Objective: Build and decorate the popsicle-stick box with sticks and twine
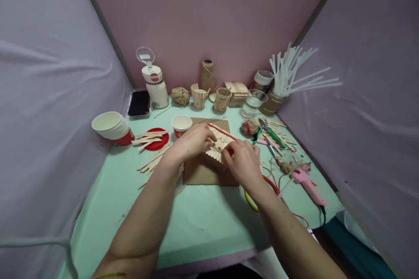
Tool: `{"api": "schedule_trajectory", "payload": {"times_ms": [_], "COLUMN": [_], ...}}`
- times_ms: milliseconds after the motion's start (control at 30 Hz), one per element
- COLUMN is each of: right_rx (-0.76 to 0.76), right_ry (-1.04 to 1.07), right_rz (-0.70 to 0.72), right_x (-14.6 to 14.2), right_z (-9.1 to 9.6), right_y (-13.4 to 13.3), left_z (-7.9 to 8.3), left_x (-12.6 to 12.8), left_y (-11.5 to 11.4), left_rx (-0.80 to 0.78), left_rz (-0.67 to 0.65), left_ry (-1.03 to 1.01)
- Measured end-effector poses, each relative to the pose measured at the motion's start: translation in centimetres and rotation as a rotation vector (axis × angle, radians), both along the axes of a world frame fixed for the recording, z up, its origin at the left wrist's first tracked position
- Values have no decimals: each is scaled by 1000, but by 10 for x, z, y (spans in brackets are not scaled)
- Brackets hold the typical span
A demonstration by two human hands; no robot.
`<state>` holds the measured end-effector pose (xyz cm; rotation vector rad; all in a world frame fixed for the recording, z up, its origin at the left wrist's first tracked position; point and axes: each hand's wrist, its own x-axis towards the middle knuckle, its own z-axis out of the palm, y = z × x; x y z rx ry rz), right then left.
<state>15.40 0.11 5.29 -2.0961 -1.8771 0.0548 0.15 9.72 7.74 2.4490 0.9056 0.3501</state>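
Observation:
A small house-like build of ice-cream sticks (220, 143) with a red-edged roof rests on a brown cardboard sheet (199, 173) in the middle of the green table. My left hand (193, 141) lies on its left side, fingers curled against the sticks. My right hand (242, 162) is at its right front, fingertips pinched at the roof's lower edge. What the pinch holds is too small to make out.
Loose sticks (152, 163) and a red lid (157, 139) lie left, beside stacked paper cups (113, 127). A pink glue gun (306, 178), green pliers (270, 133) and red cord sit right. Bottle, twine ball, jars and white strips (294, 74) line the back wall.

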Motion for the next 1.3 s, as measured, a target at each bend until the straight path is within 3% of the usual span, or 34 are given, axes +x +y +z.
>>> {"api": "schedule_trajectory", "payload": {"times_ms": [400,633,867,1300], "right_rx": [-57,-59,-33,-15], "right_ry": [-118,-127,-88,25], "right_rz": [43,56,17,-88], "right_x": [3,4,0,-15], "right_z": [8,10,7,10], "right_y": [1,2,7,25], "left_z": [-8,-4,7,-4], "left_x": [1,1,-18,-17], "left_y": [-2,-3,4,7], "left_rx": [34,25,82,122], "left_rz": [-145,-92,167,162], "left_ry": [-41,-38,-6,67]}}
